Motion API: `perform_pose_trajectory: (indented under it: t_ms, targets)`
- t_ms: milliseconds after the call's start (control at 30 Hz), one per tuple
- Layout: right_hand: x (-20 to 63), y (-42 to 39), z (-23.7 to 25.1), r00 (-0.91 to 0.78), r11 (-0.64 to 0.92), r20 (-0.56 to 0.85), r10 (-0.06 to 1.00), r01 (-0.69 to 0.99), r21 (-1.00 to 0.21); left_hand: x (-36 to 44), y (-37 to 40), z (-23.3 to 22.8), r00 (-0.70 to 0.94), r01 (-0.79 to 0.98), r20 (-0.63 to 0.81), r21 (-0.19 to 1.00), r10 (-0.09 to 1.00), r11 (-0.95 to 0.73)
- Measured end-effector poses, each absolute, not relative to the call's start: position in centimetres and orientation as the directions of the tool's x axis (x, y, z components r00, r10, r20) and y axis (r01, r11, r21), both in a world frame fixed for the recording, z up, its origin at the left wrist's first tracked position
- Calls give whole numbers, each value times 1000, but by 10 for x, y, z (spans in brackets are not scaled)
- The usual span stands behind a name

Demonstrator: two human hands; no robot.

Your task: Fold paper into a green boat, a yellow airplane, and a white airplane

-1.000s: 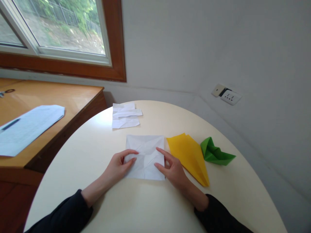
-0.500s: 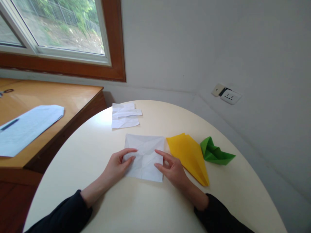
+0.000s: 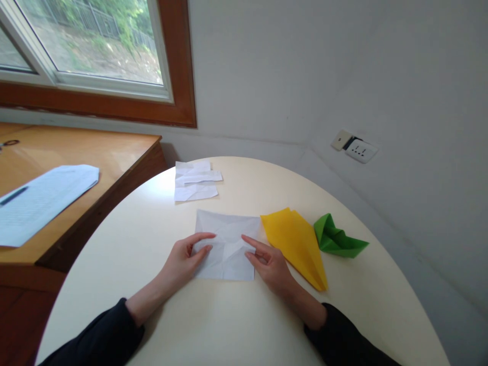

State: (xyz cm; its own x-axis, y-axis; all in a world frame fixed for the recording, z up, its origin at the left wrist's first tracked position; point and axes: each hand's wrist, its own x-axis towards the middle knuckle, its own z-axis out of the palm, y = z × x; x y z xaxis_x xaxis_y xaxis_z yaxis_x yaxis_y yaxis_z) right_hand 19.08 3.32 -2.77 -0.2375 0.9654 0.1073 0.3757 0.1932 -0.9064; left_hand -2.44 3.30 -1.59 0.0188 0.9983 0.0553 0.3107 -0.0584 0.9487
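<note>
A creased sheet of white paper (image 3: 226, 264) lies on the round table in front of me, its fold lines crossing near the middle. At its left edge my left hand (image 3: 188, 255) holds it, with thumb and index finger on the upper face. My right hand (image 3: 271, 263) grips the right edge in much the same way, its index fingertip pointing inward. The other fingers of both hands are mostly hidden. Just right of my right hand lies a folded yellow paper shape (image 3: 297, 244). Beyond it sits a folded green paper piece (image 3: 337, 239).
Several white paper pieces (image 3: 196, 192) lie at the far side of the round table (image 3: 213, 325). A wooden desk (image 3: 102, 147) on the left carries printed sheets (image 3: 57, 198), a pen (image 3: 14, 195) and partly visible scissors (image 3: 10, 143). A wall socket (image 3: 361, 150) is at right.
The white sheet's near edge has shifted slightly away from me and its right corner reaches further right. My right thumb has moved slightly; my left hand is nearly still.
</note>
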Motion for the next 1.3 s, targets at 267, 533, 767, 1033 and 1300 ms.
perform_pose_trajectory:
  t_ms: [267,533,767,1033,1300]
  targets:
    - [191,33,-30,-239,203,130,962,314,-927,-25,33,-16,10,327,48,944,999,-49]
    - [191,35,-30,-244,280,191,951,412,-867,-25,31,-18,70,427,78,899,994,-101]
    - [190,34,-30,-276,293,186,943,427,-855,-23,29,-18,127,481,105,863,986,-154]
    - [190,35,-32,-287,297,191,939,392,-871,-24,29,-20,121,486,101,861,987,-148]
    - [192,35,-34,-297,305,194,935,392,-868,-23,29,-22,99,475,115,867,988,-149]
